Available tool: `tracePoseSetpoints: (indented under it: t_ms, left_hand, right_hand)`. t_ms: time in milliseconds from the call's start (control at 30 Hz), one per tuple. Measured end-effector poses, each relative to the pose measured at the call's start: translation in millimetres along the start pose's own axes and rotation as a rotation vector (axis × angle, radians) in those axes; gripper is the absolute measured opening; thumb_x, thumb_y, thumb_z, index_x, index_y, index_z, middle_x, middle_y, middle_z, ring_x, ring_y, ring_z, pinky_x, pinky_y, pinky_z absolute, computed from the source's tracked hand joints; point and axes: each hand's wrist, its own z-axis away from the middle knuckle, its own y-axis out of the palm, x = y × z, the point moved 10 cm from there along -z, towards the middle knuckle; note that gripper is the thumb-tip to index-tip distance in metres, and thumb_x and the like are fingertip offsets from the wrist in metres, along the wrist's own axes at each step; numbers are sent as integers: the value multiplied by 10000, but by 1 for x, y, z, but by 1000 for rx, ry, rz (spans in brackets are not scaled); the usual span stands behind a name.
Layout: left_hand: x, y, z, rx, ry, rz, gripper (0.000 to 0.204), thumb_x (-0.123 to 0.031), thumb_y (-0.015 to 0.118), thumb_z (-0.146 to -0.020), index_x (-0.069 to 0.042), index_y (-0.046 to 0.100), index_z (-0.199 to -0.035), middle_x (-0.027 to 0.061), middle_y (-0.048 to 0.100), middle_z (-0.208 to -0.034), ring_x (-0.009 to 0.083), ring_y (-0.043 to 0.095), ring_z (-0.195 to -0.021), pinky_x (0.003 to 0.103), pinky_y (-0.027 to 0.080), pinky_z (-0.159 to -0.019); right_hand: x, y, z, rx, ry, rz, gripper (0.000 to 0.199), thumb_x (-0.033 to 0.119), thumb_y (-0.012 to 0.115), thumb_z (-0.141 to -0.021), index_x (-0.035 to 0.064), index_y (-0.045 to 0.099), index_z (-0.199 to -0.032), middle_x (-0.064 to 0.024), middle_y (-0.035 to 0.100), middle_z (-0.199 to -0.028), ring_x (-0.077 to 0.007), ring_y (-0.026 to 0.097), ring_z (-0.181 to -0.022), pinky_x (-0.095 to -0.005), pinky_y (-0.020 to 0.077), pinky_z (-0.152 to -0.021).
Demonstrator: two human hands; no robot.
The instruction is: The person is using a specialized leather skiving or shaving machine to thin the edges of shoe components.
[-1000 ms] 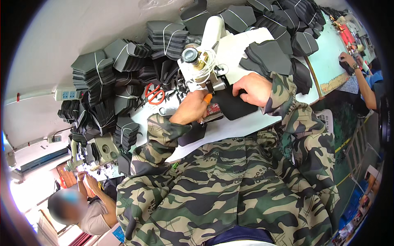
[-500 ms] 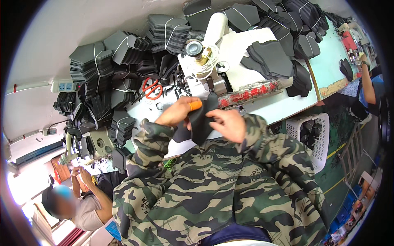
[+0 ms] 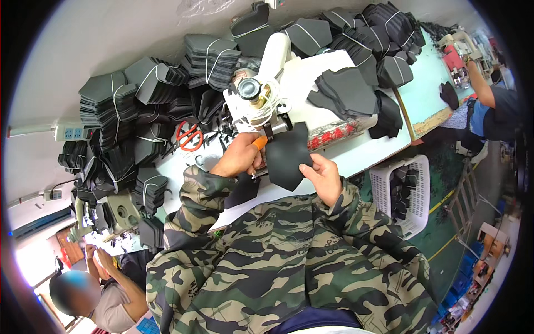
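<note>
One long pale tabletop (image 3: 356,151) fills most of the view ahead; on it, tied stacks (image 3: 208,55) of dark pieces crowd the far side, along the wall (image 3: 139,33); mid-tabletop there's a white mach. (image 3: 274,58) w/ loose dark pieces (image 3: 347,92) to its R; a white basket (image 3: 378,183) stands by the near edge, R side; then the dark panel (image 3: 288,153), held face-up at the mach.'s front; can't tell from here if the two touch; R hand (image 3: 325,177) has it pinched at the lower R edge, thumb on the face, fingers behind; L hand (image 3: 240,155) is at the opp. edge, fingers curled, orange cover (image 3: 259,143) on one; can't tell if those grip; step in hand looks like lining the panel up w/ the mach.; next move, I'd say, calls for R fingers keeping it flat & square, L ones guiding that edge, tips well clear of the works.
</note>
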Motion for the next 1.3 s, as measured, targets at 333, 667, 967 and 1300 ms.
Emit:
tracePoseSetpoints:
  t_ms: [333, 667, 967, 1300]
  left_hand:
    - [95, -42, 32, -301, 233, -1380, 306, -389, 627, -812, -98, 622, -907, 111, 653, -891, 298, 655, -730, 400, 507, -590]
    - [35, 7, 52, 45, 362, -974, 159, -181, 617, -802, -68, 627, -913, 165, 632, -770, 349, 622, -729, 416, 483, -657]
    - [17, -14, 35, 202, -121, -187, 239, -181, 431, -956, -4, 575, -1028, 29, 567, -687, 84, 565, -480, 197, 452, -440]
    - [-1, 4, -2, 14, -21, -43, 267, -178, 425, -956, 63, 540, -972, 68, 550, -555, 123, 471, -359, 241, 387, -356]
  right_hand:
    - [157, -63, -33, -409, -708, 1660, 341, 96, 632, -754, 50, 590, -1089, -104, 557, -1152, -295, 526, -1010, -411, 402, -862]
    - [48, 67, 2, 554, -453, 667, 201, 98, 649, -764, 35, 652, -955, -148, 636, -1003, -270, 627, -915, -346, 487, -819]
    - [64, 32, -25, 15, -423, 809, 216, 53, 632, -718, 49, 658, -932, -139, 636, -873, -319, 623, -803, -365, 498, -730]
    - [88, 42, -59, 310, -400, 1364, 210, 86, 568, -714, 82, 663, -900, -140, 637, -828, -340, 612, -799, -428, 492, -715]
